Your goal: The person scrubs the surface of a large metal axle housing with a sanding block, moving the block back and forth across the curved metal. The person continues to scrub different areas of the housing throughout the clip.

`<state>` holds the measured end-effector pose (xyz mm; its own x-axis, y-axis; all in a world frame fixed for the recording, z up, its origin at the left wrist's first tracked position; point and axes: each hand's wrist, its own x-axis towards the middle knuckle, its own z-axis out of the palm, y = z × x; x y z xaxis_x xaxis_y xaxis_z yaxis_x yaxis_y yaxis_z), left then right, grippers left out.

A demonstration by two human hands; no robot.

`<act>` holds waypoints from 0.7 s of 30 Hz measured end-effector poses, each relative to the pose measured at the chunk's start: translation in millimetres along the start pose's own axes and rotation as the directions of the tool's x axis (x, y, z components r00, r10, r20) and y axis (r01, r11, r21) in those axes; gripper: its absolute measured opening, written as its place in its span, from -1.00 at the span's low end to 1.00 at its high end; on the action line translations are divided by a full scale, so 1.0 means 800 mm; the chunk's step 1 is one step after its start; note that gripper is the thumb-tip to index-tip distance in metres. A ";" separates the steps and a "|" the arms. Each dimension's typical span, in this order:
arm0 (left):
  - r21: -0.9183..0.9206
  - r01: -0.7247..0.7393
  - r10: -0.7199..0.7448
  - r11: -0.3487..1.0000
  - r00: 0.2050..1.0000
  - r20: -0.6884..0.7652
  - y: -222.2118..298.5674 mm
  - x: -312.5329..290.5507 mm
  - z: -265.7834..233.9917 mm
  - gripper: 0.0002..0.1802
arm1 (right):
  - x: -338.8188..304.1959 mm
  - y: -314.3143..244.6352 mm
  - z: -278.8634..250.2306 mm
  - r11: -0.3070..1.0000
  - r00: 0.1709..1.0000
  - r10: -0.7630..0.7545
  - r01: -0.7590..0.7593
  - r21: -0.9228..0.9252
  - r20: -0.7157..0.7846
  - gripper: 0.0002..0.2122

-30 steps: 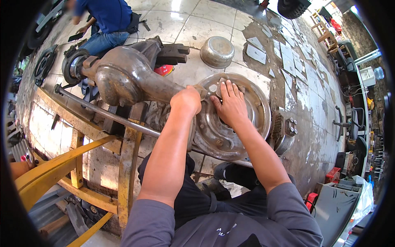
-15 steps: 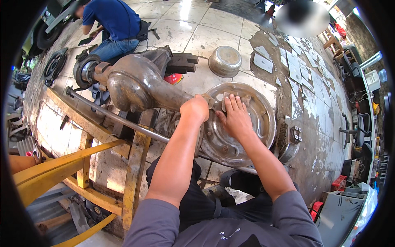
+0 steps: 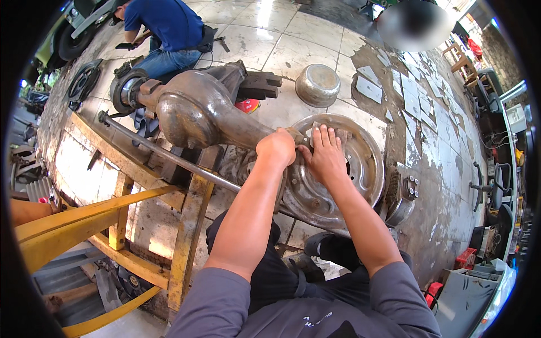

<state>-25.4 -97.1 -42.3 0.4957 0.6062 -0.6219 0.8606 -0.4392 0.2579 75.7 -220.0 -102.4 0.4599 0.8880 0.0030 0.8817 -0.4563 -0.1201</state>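
Note:
My right hand (image 3: 327, 155) lies flat, fingers stretched out, on a small tan sheet (image 3: 344, 135) that looks like sandpaper. The sheet rests on the far part of a round, dished brake backing plate (image 3: 376, 169), worn to bare metal. My left hand (image 3: 276, 147) is closed at the plate's left side, where the tube of a heavy axle housing (image 3: 189, 110) meets it. It seems to grip the housing's end; its fingertips are partly hidden. The housing's bulging middle section lies to the left.
A metal bowl (image 3: 318, 85) stands beyond the plate, a brake assembly (image 3: 401, 194) to its right. On the left are a yellow steel frame (image 3: 189, 242) and a long rod (image 3: 169, 158). A person in blue (image 3: 169, 28) crouches at far left. Broken tiles (image 3: 417, 101) cover the right floor.
My right hand has slid slightly away and to the left across the plate, and a dark hole beside it now shows. My left hand keeps its place. The whole view has shifted a little.

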 end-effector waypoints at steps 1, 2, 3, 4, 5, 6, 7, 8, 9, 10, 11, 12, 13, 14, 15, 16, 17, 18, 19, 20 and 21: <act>0.009 0.000 0.000 1.000 1.000 -0.003 -0.001 0.000 0.001 -0.33 | -0.005 0.001 -0.001 0.999 1.000 -0.015 0.015 0.029 0.009 -0.30; 0.017 -0.002 0.002 1.000 1.000 -0.002 -0.001 0.000 0.002 -0.34 | -0.012 0.004 -0.003 0.999 0.999 -0.035 0.034 0.042 0.016 -0.30; 0.024 -0.004 0.004 1.000 1.000 -0.002 -0.002 0.000 0.002 -0.34 | -0.019 0.006 -0.005 0.997 0.998 -0.054 0.053 0.054 0.023 -0.30; -0.005 -0.004 0.004 1.000 1.000 -0.005 -0.003 0.001 -0.001 -0.33 | -0.021 0.007 -0.006 0.995 0.997 -0.074 0.072 0.067 0.030 -0.30; -0.032 -0.007 0.007 0.999 1.000 0.003 -0.001 -0.002 -0.003 -0.31 | -0.018 0.009 -0.005 0.996 0.997 -0.069 0.068 0.063 0.016 -0.30; -0.060 -0.011 0.012 0.998 1.000 0.011 0.001 -0.004 -0.004 -0.30 | -0.010 0.012 -0.005 0.996 0.998 -0.064 0.064 0.059 0.002 -0.30; -0.061 -0.003 0.005 0.998 1.000 0.023 0.002 -0.005 -0.003 -0.29 | -0.007 0.014 -0.003 0.997 0.998 -0.058 0.059 0.054 -0.012 -0.30; -0.061 0.004 -0.002 0.998 1.000 0.027 0.003 -0.006 -0.006 -0.29 | -0.005 0.013 -0.001 0.998 0.999 -0.050 0.051 0.043 -0.021 -0.30; -0.061 0.010 -0.008 0.998 0.999 0.031 0.004 -0.006 -0.007 -0.29 | -0.004 0.011 0.004 0.999 0.999 -0.041 0.042 0.031 -0.029 -0.30; -0.031 -0.005 0.005 1.000 1.000 0.020 0.003 -0.005 -0.005 -0.32 | -0.004 0.009 0.006 0.999 0.999 -0.031 0.032 0.020 -0.038 -0.31; -0.003 -0.017 0.017 1.000 1.000 0.009 0.000 -0.002 -0.001 -0.35 | -0.008 0.007 0.002 0.998 0.999 -0.042 0.043 0.041 -0.023 -0.32; 0.025 -0.029 0.029 0.999 1.000 -0.002 -0.003 0.002 0.002 -0.37 | -0.015 0.005 -0.002 0.997 0.998 -0.057 0.057 0.048 -0.015 -0.32; 0.039 -0.026 0.026 0.999 1.000 -0.011 -0.006 0.007 0.003 -0.37 | -0.021 0.003 -0.006 0.996 0.997 -0.071 0.072 0.055 -0.007 -0.32; 0.052 -0.027 0.027 0.998 1.000 -0.013 -0.005 0.008 0.004 -0.37 | -0.029 0.003 -0.009 0.995 0.997 -0.080 0.080 0.060 0.006 -0.33; 0.065 -0.027 0.028 0.998 0.999 -0.015 -0.004 0.009 0.005 -0.37 | -0.025 0.005 -0.010 0.994 0.996 -0.089 0.090 0.070 -0.009 -0.32; 0.050 -0.015 0.015 0.999 1.000 -0.003 -0.002 0.009 0.006 -0.37 | -0.016 0.006 -0.009 0.995 0.997 -0.074 0.075 0.070 -0.019 -0.31; 0.040 -0.002 0.001 0.999 1.000 0.005 0.001 0.002 -0.001 -0.36 | -0.005 0.006 -0.007 0.995 0.998 -0.057 0.060 0.074 -0.035 -0.31; 0.029 0.012 -0.013 1.000 1.000 0.012 0.003 -0.002 -0.006 -0.36 | 0.000 0.005 -0.004 0.996 0.998 -0.042 0.045 0.078 -0.050 -0.31; 0.052 -0.009 0.009 0.999 1.000 -0.001 0.001 0.004 0.003 -0.35 | -0.001 0.004 -0.001 0.997 0.999 -0.022 0.024 0.072 -0.035 -0.30; 0.036 -0.011 0.010 0.999 1.000 0.007 -0.001 0.006 0.003 -0.34 | -0.003 0.003 -0.003 0.997 0.999 -0.030 0.031 0.075 -0.017 -0.30; 0.020 -0.012 0.012 1.000 1.000 0.016 -0.002 0.006 0.003 -0.34 | -0.009 0.003 -0.006 0.996 0.999 -0.038 0.038 0.079 0.000 -0.30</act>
<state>-24.9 -94.7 -47.6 0.5043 0.5903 -0.6303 0.8518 -0.4601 0.2506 74.5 -227.9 -98.2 0.4261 0.9046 0.0075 0.8874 -0.4164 -0.1978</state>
